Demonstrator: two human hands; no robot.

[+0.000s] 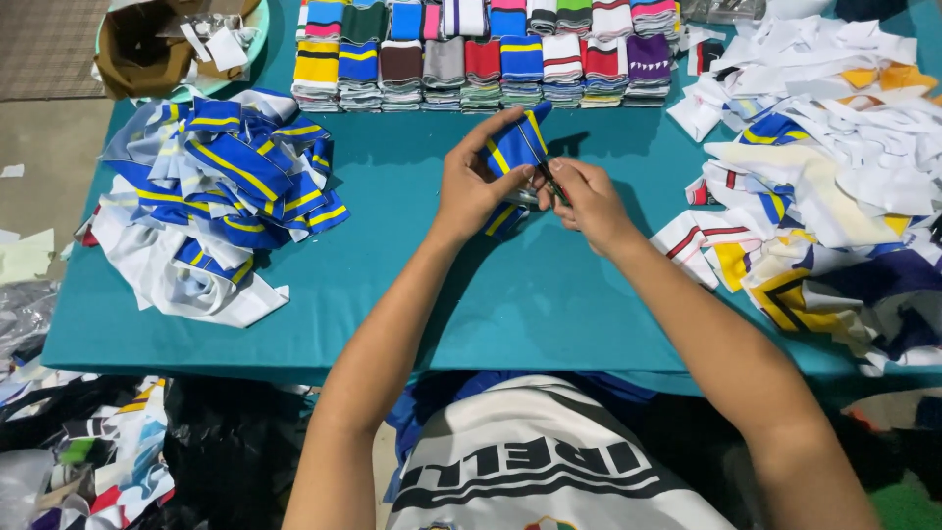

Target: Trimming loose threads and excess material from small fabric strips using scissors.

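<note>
Teal table cover (412, 294) underneath; heap of blue, yellow and white fabric pieces (221, 191) at left, rows of folded striped collars (491, 54) along far edge, white scraps pile (834, 147) at right, basin with brown paper (147, 49) far left

crumpled brown paper bag (147, 49) in pale green round basin (257, 44), far left corner of teal tabletop (412, 186) | small white paper tags (221, 44) on bag, beside basin rim | clear plastic bag (721, 10) at far edge
</note>
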